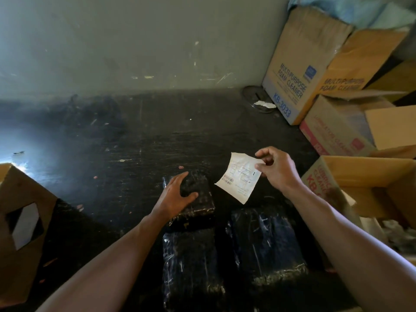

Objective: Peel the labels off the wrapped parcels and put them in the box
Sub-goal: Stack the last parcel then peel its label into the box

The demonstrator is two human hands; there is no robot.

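Three black wrapped parcels (265, 244) lie on the floor. My right hand (278, 170) pinches a peeled shipping label (239, 176). My left hand (177, 192), fingers spread, rests on the farthest parcel (198, 194).

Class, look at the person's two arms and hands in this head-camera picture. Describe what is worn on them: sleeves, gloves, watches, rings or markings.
Both arms are bare from the bottom edge of the picture to the fingertips. The left hand and right hand wear no gloves. No sleeve, watch, bracelet or ring shows on either forearm or wrist, and no markings can be made out in this dim light. Both forearms look slender and long through the wide-angle lens.
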